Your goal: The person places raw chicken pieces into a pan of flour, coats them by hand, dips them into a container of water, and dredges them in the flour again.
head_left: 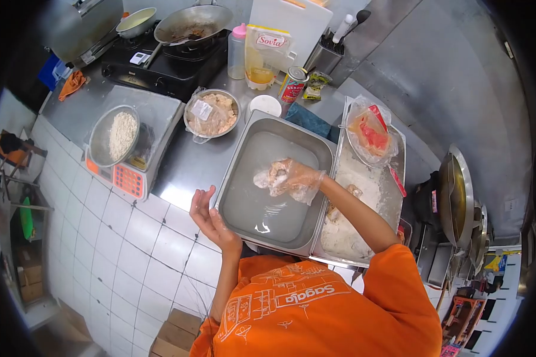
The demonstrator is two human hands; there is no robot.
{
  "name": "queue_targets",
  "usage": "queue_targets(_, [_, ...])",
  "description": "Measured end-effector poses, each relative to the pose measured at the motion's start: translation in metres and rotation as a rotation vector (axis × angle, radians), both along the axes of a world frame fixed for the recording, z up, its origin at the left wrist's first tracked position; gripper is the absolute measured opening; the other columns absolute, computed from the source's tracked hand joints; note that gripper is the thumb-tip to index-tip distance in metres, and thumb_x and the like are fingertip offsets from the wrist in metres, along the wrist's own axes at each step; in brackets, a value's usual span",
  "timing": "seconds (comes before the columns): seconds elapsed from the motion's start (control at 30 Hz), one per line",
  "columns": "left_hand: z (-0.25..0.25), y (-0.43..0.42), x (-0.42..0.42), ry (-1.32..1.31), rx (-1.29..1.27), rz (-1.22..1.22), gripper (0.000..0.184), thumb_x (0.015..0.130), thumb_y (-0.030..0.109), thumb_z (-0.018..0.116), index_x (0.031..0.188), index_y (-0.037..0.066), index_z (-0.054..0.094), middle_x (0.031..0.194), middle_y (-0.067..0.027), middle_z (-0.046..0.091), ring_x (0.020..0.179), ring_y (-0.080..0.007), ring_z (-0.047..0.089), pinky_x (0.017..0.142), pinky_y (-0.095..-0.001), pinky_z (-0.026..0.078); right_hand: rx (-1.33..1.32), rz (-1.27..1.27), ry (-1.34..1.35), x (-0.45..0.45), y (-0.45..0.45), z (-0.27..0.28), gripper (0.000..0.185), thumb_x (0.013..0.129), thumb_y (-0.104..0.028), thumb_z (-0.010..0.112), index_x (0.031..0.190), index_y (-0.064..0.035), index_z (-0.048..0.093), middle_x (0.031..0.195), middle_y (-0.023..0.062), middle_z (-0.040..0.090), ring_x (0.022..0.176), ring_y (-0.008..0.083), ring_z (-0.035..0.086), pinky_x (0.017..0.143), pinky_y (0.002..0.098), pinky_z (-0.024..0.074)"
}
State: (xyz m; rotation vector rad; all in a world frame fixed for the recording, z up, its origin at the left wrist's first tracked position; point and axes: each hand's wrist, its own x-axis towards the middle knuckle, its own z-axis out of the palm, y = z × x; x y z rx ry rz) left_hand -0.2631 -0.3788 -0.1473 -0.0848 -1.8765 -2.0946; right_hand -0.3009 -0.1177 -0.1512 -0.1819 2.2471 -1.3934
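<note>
My right hand (299, 179), in a clear plastic glove, is closed round a pale, coated piece of food (277, 172) over the metal pan of cloudy liquid (262, 227). Bare and with its fingers apart, my left hand (211, 221) is beside the pan's left edge and holds nothing. Right of that pan is a tray of white flour (363, 178), with some coated pieces in it partly behind my right forearm.
Left of the pan are a steel bowl of raw meat (213, 114) and an orange scale (128, 180) bearing a bowl of white flakes (123, 135). Behind are a black stove (161, 68), a wok (195, 27), a can (293, 84) and a bagged bowl (372, 134).
</note>
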Motion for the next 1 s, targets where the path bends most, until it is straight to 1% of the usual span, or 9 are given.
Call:
queue_targets(0.1, [-0.005, 0.000, 0.000, 0.017, -0.013, -0.014, 0.045, 0.102, 0.021, 0.036, 0.143, 0.002, 0.035, 0.129, -0.0212, 0.058, 0.132, -0.0310, 0.048, 0.117, -0.0482, 0.027, -0.001, -0.099, -0.206, 0.005, -0.008, -0.007, 0.035, 0.064, -0.022, 0.086, 0.093, -0.0075, 0.072, 0.098, 0.0095, 0.067, 0.098, 0.0228, 0.064, 0.087, 0.0344, 0.0510])
queue_targets(0.23, [-0.003, 0.001, -0.001, 0.009, 0.001, -0.017, 0.045, 0.102, 0.020, 0.036, 0.142, 0.001, 0.036, 0.126, -0.0206, 0.059, 0.130, -0.0308, 0.050, 0.116, -0.0480, 0.028, 0.513, 0.108, 0.233, 0.014, -0.019, -0.044, 0.043, 0.063, -0.029, 0.086, 0.098, -0.0075, 0.074, 0.091, 0.0143, 0.068, 0.093, 0.0311, 0.064, 0.087, 0.0414, 0.0515])
queue_targets(0.4, [-0.005, 0.002, -0.001, 0.009, 0.002, -0.019, 0.044, 0.101, 0.019, 0.036, 0.141, 0.001, 0.036, 0.127, -0.0206, 0.058, 0.129, -0.0306, 0.050, 0.115, -0.0479, 0.029, 0.600, 0.201, 0.274, -0.006, -0.028, -0.036, 0.039, 0.064, -0.025, 0.086, 0.096, -0.0053, 0.074, 0.087, 0.0169, 0.069, 0.086, 0.0296, 0.068, 0.080, 0.0403, 0.0548])
queue_targets(0.5, [-0.008, 0.001, -0.001, 0.025, -0.024, -0.014, 0.044, 0.101, 0.020, 0.037, 0.141, 0.001, 0.036, 0.128, -0.0210, 0.057, 0.129, -0.0303, 0.051, 0.114, -0.0480, 0.029, 0.024, -0.073, -0.211, -0.017, -0.009, -0.012, 0.032, 0.068, -0.018, 0.085, 0.093, -0.0025, 0.072, 0.088, 0.0143, 0.070, 0.080, 0.0218, 0.070, 0.070, 0.0339, 0.0566])
queue_targets(0.6, [-0.009, 0.003, -0.001, 0.032, -0.024, -0.012, 0.044, 0.102, 0.022, 0.037, 0.141, 0.001, 0.037, 0.129, -0.0214, 0.057, 0.129, -0.0302, 0.050, 0.114, -0.0481, 0.029, -0.168, -0.141, -0.242, -0.014, 0.000, 0.019, 0.028, 0.071, -0.014, 0.084, 0.090, -0.0002, 0.068, 0.084, 0.0096, 0.070, 0.075, 0.0161, 0.069, 0.064, 0.0290, 0.0562])
queue_targets(0.7, [-0.008, 0.004, -0.001, 0.044, -0.011, -0.009, 0.043, 0.103, 0.021, 0.040, 0.139, -0.001, 0.038, 0.128, -0.0212, 0.057, 0.126, -0.0289, 0.052, 0.112, -0.0473, 0.030, -0.269, -0.239, -0.339, -0.005, -0.004, 0.070, 0.030, 0.070, -0.014, 0.085, 0.087, 0.0009, 0.065, 0.081, 0.0070, 0.068, 0.075, 0.0162, 0.068, 0.065, 0.0315, 0.0572])
queue_targets(0.8, [-0.007, 0.004, -0.001, 0.032, -0.021, -0.023, 0.044, 0.103, 0.024, 0.040, 0.140, 0.000, 0.038, 0.128, -0.0210, 0.058, 0.127, -0.0285, 0.050, 0.114, -0.0474, 0.029, -0.311, -0.189, -0.242, -0.001, 0.010, 0.078, 0.032, 0.075, -0.011, 0.085, 0.092, 0.0026, 0.062, 0.095, 0.0148, 0.070, 0.084, 0.0244, 0.072, 0.073, 0.0385, 0.0630])
queue_targets(0.9, [-0.007, 0.004, -0.001, 0.041, -0.062, -0.031, 0.045, 0.104, 0.027, 0.039, 0.141, 0.002, 0.038, 0.127, -0.0205, 0.058, 0.129, -0.0275, 0.048, 0.115, -0.0473, 0.027, -0.254, -0.292, -0.283, 0.008, -0.001, 0.120, 0.033, 0.076, -0.011, 0.085, 0.090, 0.0051, 0.061, 0.098, 0.0181, 0.069, 0.085, 0.0265, 0.072, 0.074, 0.0418, 0.0637])
queue_targets(1.0, [-0.006, 0.004, 0.000, 0.040, -0.064, -0.031, 0.044, 0.104, 0.026, 0.039, 0.141, 0.002, 0.038, 0.127, -0.0199, 0.059, 0.129, -0.0263, 0.048, 0.116, -0.0471, 0.026, -0.373, -0.275, -0.260, 0.009, 0.006, 0.131, 0.031, 0.075, -0.012, 0.086, 0.088, 0.0040, 0.062, 0.096, 0.0179, 0.071, 0.083, 0.0259, 0.073, 0.072, 0.0391, 0.0632])
